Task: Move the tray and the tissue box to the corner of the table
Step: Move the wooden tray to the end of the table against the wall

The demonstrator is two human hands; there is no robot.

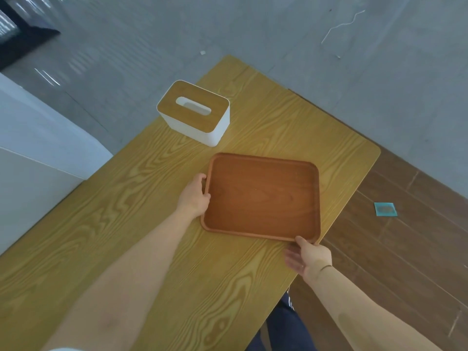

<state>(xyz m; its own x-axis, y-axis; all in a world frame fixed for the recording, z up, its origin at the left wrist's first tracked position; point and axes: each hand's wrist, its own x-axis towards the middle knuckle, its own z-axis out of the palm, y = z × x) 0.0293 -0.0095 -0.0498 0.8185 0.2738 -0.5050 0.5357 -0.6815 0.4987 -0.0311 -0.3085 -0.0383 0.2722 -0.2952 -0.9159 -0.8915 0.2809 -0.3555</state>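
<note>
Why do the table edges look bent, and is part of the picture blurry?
Head view: the wide-angle lens bows the yellow wood-grain table; streaky blur smears the grey floor at top left, while the brown rectangular wooden tray stays sharp; lighting soft, no glare.

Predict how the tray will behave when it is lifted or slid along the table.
The tray looks like stiff wood, so it should stay flat rather than flex. It is empty and shallow, so it is probably light. The left hand and right hand grip opposite sides, which should keep it level. On the smooth table it would likely slide easily.
</note>
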